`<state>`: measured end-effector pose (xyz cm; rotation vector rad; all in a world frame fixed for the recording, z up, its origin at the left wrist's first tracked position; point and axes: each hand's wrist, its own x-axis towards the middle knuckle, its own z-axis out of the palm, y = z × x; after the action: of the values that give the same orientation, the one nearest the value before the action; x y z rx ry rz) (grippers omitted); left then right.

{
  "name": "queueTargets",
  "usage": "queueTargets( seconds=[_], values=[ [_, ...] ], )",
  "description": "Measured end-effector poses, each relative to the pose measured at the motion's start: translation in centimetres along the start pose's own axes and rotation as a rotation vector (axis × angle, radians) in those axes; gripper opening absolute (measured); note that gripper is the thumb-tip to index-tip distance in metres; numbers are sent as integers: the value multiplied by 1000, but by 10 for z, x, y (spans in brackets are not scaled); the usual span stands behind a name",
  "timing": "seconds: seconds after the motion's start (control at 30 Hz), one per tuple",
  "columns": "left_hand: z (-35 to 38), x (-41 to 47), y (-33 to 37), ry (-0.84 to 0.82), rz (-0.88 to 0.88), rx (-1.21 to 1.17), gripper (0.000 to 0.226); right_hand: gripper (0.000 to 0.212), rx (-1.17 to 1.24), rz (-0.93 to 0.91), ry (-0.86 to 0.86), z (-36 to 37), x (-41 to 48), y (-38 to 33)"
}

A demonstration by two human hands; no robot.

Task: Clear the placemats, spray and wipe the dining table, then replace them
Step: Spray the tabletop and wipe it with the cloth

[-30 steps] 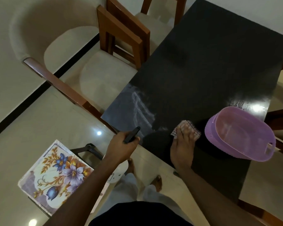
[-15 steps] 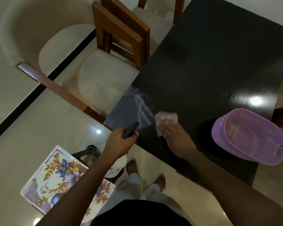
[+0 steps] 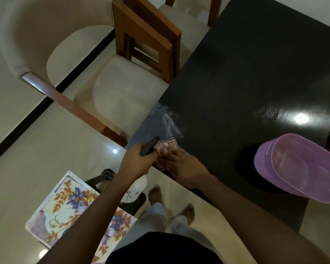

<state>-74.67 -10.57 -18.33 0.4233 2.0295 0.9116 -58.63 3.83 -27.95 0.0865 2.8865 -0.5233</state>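
With the floral placemats (image 3: 65, 210) parked off the desk (image 3: 246, 73) at seven o'clock, the right hand (image 3: 181, 166) presses flat on a checked cloth (image 3: 165, 147) at the streaked nine-o'clock corner, the left hand (image 3: 139, 161) grips a dark sprayer (image 3: 149, 146), and most wiping and the replacing look undone.

The right hand (image 3: 181, 164) presses a cloth (image 3: 165, 147) on the table (image 3: 255, 73); left hand (image 3: 139, 161) grips a spray bottle (image 3: 136, 188).

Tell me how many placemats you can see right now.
1: a floral placemat lies off the table, at lower left, partly hidden. Others may be stacked under it.
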Motion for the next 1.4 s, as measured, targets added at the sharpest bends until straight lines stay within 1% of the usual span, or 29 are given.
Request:
queueTargets(
  seconds=[0.03, 0.07, 0.13, 0.2, 0.23, 0.27, 0.3, 0.33, 0.4, 0.47, 0.5, 0.53, 0.57, 0.63, 0.67, 0.73, 0.8, 0.83, 0.87, 0.9, 0.97, 1.0, 1.07, 1.13, 1.2, 1.23, 1.3, 1.37, 1.4],
  values=[
    [-2, 1, 1, 2, 6, -4, 17, 54, -19, 81, 44, -8, -1, 15],
    [-4, 4, 1, 1, 4, -10, 17, 54, -12, 214, 117, -17, -1, 28],
    [-7, 8, 1, -5, -5, -27, 16, 58, 51, 545, 261, -33, 8, 43],
    [-9, 12, 1, 4, -5, -37, 18, 58, 175, 839, 329, -40, 27, 42],
    [-10, 13, 1, 8, -4, -39, 19, 59, 222, 927, 340, -40, 39, 36],
    [-11, 13, 0, 6, -5, -45, 19, 60, 219, 944, 342, -36, 49, 25],
    [-12, 14, 0, 6, -7, -54, 20, 63, 167, 891, 333, -30, 55, 12],
    [-12, 14, 0, 9, -12, -64, 21, 66, 88, 762, 294, -21, 57, -3],
    [-13, 15, -2, 15, -16, -80, 21, 67, -7, 378, 144, -7, 53, -28],
    [-15, 15, -3, 18, -13, -64, 15, 57, -2, -10, -17, -4, 47, -32],
    [-16, 15, -4, 18, -10, -52, 12, 53, -2, -136, -82, -11, 47, -26],
    [-17, 15, -5, 17, -3, -48, 12, 52, -14, -200, -132, -19, 49, -17],
    [-19, 16, -7, 22, 5, -53, 14, 54, -35, -206, -172, -28, 52, -6],
    [-22, 17, -11, 32, 4, -70, 17, 62, -75, -76, -140, -39, 60, 20],
    [-25, 17, -13, 32, -8, -77, 16, 64, -75, 48, -59, -44, 66, 32],
    [-27, 19, -15, 39, -27, -71, 13, 61, 0, 390, 132, -57, 78, 53],
    [-30, 24, -16, 72, -53, -42, 17, 61, 117, 683, 219, -63, 96, 59],
    [-31, 26, -17, 97, -70, -35, 20, 62, 144, 761, 221, -62, 104, 54],
    [-32, 28, -18, 111, -82, -28, 22, 64, 105, 750, 227, -58, 110, 43],
    [-34, 29, -18, 109, -88, -30, 23, 65, 28, 669, 218, -51, 113, 28],
    [-37, 28, -17, 90, -65, -60, 24, 62, 42, 392, 223, -34, 109, -7],
    [-38, 27, -17, 83, -51, -78, 23, 59, 56, 226, 189, -26, 103, -23],
    [-42, 28, -16, 91, -52, -56, 18, 52, 7, -93, 30, -22, 91, -46],
    [-44, 28, -14, 100, -66, -21, 20, 43, -37, -254, -89, -28, 91, -45],
    [-46, 30, -16, 96, -48, -38, 23, 42, -33, -242, -82, -34, 104, -22],
    [-47, 30, -18, 95, -37, -54, 22, 48, -20, -170, -83, -36, 112, -8],
    [-51, 29, -22, 95, -37, -66, 21, 59, -14, 40, -31, -44, 129, 22],
    [-52, 27, -26, 105, -53, -56, 21, 61, 5, 261, 70, -58, 146, 53],
    [-53, 26, -27, 111, -59, -54, 22, 61, 37, 374, 78, -68, 152, 63]
  ],
)
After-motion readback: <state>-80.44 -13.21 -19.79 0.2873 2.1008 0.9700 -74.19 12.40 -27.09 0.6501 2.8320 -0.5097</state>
